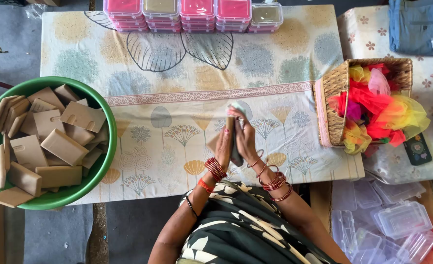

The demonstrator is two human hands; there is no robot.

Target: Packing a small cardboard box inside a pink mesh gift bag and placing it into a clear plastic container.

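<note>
While my left hand [223, 146] grips the tan wooden piece [230, 128] upright at table centre, my right hand [246, 138] presses a pale cloth [236, 108] closed against it: wiping, I judge; next, the green tub [99, 171] at nine o'clock.

The big bowl [106, 122] is green; the blocks [62, 146] inside are tan; the basket [335, 88] holds red and yellow cloth [380, 110]. The tablecloth [177, 73] has soft leaves and flowers; the bangles [215, 168] are red.

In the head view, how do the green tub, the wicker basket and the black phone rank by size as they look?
1. Green tub, clearly the largest.
2. Wicker basket.
3. Black phone, the smallest.
The tub sits off the table, perhaps nearer the camera.
</note>
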